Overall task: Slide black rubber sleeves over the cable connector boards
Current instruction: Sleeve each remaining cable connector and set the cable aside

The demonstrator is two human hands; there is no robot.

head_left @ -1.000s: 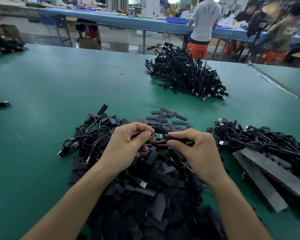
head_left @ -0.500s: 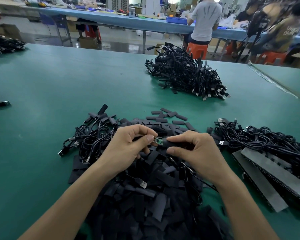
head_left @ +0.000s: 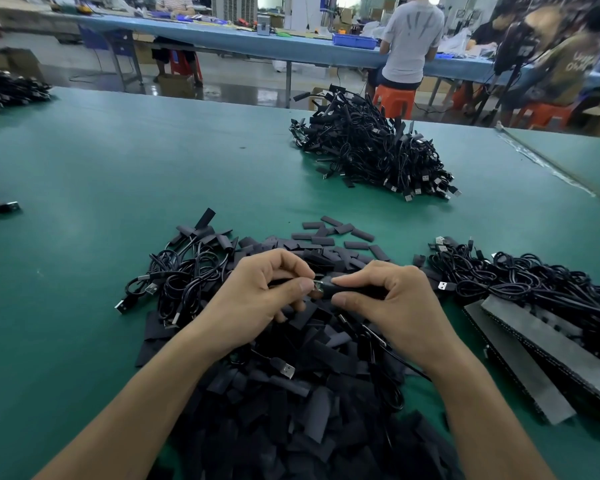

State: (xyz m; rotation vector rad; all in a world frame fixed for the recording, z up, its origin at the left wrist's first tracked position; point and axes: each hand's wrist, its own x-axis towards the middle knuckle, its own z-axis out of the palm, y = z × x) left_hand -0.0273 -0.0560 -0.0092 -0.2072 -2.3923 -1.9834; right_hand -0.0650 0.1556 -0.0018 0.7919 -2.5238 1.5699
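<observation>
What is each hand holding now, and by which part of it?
The left hand pinches the connector board at its exposed end. The right hand pinches the black rubber sleeve near the end facing the board.

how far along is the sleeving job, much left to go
Done, apparently: the far heap of cables, sleeves showing on many. In hand: the left hand pinches a board while the right hand pushes a sleeve over it; only a sliver shows. Left: plenty, judging by the cable bundle at right and the big pile of loose sleeves.
</observation>
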